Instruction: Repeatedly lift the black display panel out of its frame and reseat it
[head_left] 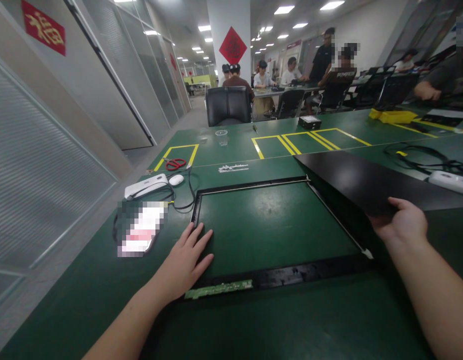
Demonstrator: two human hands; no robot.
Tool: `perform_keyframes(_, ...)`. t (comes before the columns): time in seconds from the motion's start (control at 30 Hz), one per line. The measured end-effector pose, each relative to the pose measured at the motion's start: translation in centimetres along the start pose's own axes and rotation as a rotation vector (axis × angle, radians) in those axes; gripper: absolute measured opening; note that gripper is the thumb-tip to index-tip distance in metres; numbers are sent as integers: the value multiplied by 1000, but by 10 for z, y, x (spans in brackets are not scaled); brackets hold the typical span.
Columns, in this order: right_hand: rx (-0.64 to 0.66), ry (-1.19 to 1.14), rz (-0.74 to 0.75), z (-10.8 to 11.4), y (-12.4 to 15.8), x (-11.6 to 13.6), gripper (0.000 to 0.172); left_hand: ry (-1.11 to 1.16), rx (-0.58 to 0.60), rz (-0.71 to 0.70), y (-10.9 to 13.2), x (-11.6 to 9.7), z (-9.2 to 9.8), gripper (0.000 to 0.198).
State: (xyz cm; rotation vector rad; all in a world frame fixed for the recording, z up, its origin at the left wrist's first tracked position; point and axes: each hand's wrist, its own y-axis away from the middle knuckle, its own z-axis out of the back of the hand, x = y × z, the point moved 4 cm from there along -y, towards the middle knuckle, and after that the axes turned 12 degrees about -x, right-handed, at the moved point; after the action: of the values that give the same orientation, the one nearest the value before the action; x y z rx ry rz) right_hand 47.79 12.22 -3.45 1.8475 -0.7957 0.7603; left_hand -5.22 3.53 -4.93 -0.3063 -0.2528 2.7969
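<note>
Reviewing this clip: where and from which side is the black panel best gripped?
Probably at its near edge, from the right, where the right hand pinches it. The black panel is thin, flat and tilted off the frame, so only its edges offer purchase.

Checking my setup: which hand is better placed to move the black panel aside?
Right, probably. The right hand grips the raised edge of the black panel; the left hand lies flat on the frame, apart from that panel.

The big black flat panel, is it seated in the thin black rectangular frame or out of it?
Out. The right hand holds the black flat panel beside the thin black frame, whose opening shows green table.
</note>
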Motion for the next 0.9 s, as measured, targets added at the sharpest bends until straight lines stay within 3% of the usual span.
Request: perform_keyframes(0.9,53,113,-44,-4,22,-15,22,11,-10,-11,0,0,3,64)
